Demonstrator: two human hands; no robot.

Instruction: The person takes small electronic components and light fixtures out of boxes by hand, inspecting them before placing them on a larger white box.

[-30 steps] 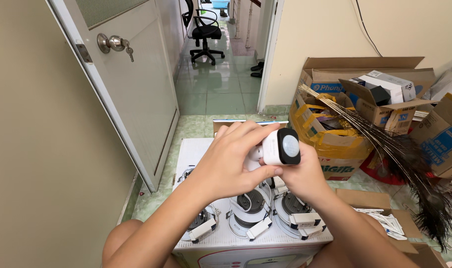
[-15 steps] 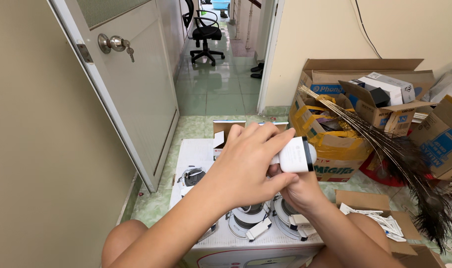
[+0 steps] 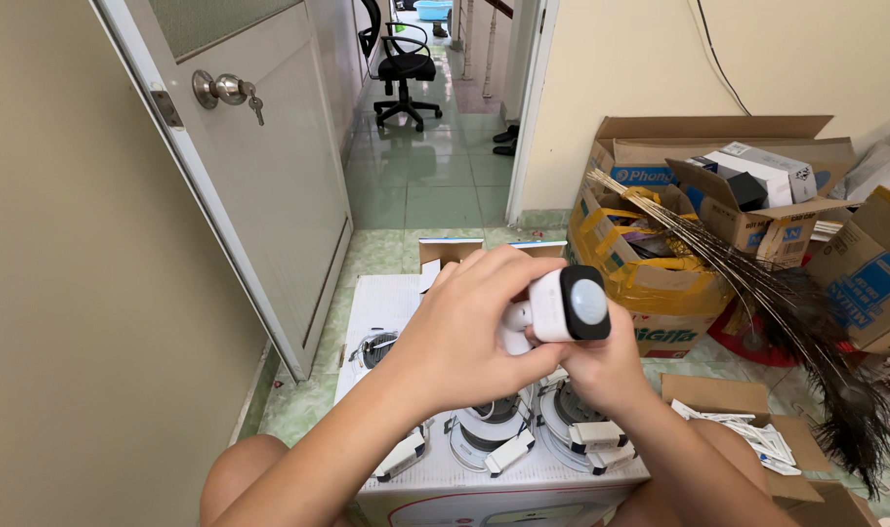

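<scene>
While both hands grip sensor | box: round fixtures

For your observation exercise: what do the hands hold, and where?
Both the left hand and right hand grip a white sensor device behind its black-rimmed face.

There is a single view, from a camera worn on the person's head. It looks forward and down, close over the left hand and right hand, which fill the lower middle of the frame with the forearms entering from the bottom edge. Beyond them the view runs along the green tiled floor through a doorway to an office chair far off. An open door stands at left, cardboard boxes at right.
</scene>
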